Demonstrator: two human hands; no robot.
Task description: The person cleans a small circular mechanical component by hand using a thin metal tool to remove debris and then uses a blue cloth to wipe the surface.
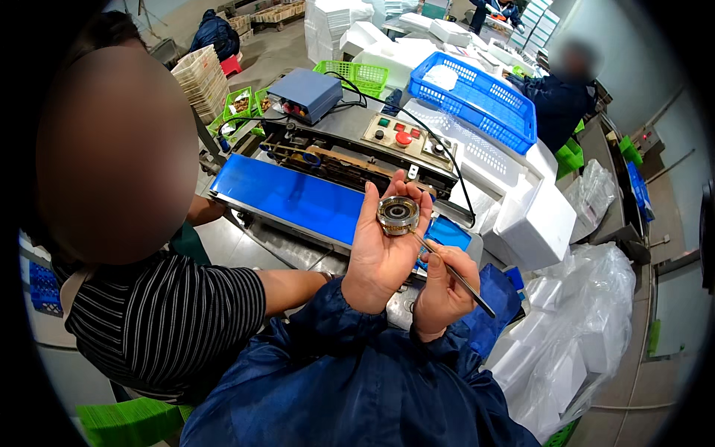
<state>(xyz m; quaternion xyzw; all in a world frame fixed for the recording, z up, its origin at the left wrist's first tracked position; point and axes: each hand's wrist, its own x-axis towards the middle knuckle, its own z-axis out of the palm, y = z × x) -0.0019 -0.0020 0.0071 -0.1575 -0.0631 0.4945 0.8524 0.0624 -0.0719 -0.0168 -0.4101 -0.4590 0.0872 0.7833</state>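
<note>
On the palm and fingers of my left hand [381, 257] rests a round metal wheel [398, 214], with a shiny rim, a brassy inner band and a dark hub. My right hand [445, 292], closed, pinches a slim metal tool [469, 287], either a pick or tweezers. Its thin tip points up to the left, at the near right edge of the wheel; I cannot tell whether they touch. Just beyond my hands stands a sealing machine with a blue conveyor belt [287, 197] and a control panel [408, 141] with a red knob.
Close at my left sits a person in a striped shirt [179, 316]. A blue-grey box [304, 95] with cables tops the machine. Beyond it are a blue crate [477, 97] and white foam boxes [532, 223]. Clear plastic wrapping [588, 328] covers more foam at right. Another person [558, 104] works far right.
</note>
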